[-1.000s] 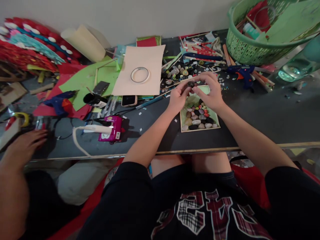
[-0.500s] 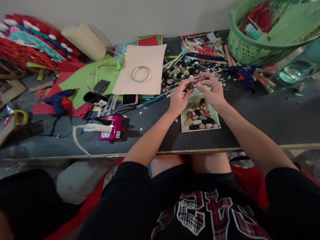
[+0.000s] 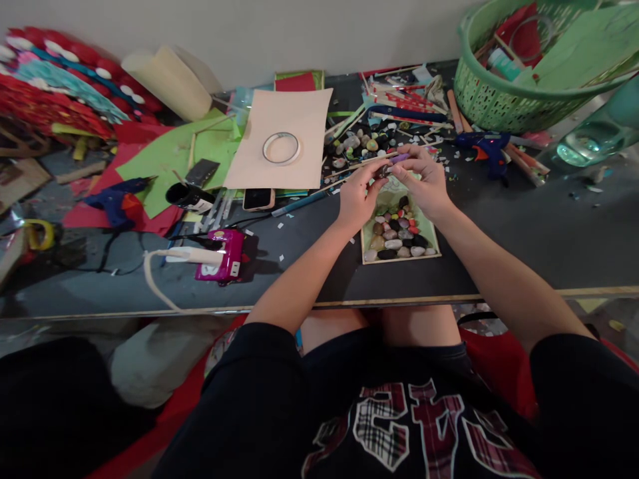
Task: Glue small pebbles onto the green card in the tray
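Above the far end of a shallow green tray (image 3: 366,251), my two hands meet with fingertips close together. My left hand (image 3: 358,194) pinches a small dark stone (image 3: 383,171). In my right hand (image 3: 425,179) is a short purple stick-like thing (image 3: 399,158), its tip right by the stone; the fingers cover most of it, so its kind does not show. Rows of pebbles (image 3: 393,244) in white, black, brown and red fill the near part of the tray. Beyond my hands lies a pile of loose pebbles (image 3: 355,141).
A blue glue gun (image 3: 492,148) and a green basket (image 3: 499,106) stand right. Left are cream card (image 3: 294,120) with a ring (image 3: 281,148), a phone (image 3: 259,199), a magenta power adapter (image 3: 222,256) with white cable, and another glue gun (image 3: 117,203). Someone's leg (image 3: 150,362) is beside me.
My hands stay over the tray in nearly the same place. The stone and the purple thing have turned slightly between my fingers.
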Available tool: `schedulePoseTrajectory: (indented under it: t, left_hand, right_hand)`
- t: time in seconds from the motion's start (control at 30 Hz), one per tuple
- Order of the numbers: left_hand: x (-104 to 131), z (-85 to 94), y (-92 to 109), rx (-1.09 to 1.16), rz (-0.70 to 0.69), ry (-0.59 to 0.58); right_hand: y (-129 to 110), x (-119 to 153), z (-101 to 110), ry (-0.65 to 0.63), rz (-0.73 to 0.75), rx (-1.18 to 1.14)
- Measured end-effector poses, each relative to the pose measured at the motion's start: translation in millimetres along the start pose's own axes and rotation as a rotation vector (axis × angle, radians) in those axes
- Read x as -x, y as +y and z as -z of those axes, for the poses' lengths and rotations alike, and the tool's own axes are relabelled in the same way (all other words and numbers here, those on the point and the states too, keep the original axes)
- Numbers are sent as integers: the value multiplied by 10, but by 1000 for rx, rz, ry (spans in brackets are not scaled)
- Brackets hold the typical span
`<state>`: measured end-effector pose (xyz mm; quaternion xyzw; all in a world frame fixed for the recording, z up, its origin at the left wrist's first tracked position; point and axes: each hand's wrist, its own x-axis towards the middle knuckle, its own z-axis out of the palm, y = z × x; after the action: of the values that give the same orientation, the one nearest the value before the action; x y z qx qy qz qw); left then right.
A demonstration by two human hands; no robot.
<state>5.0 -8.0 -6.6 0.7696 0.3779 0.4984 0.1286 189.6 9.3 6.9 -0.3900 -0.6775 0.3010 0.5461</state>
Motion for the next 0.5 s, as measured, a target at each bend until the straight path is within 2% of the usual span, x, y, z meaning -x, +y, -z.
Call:
schedulePoseTrajectory:
  t: [0.37,0.5]
  left_hand:
    - [13,5,1,-20,36,-35]
    - [6,3,16,-27,15,-12]
  right_hand:
    - [-3,11,17,-38,-10,25]
    - [1,10,10,-29,-4,-5]
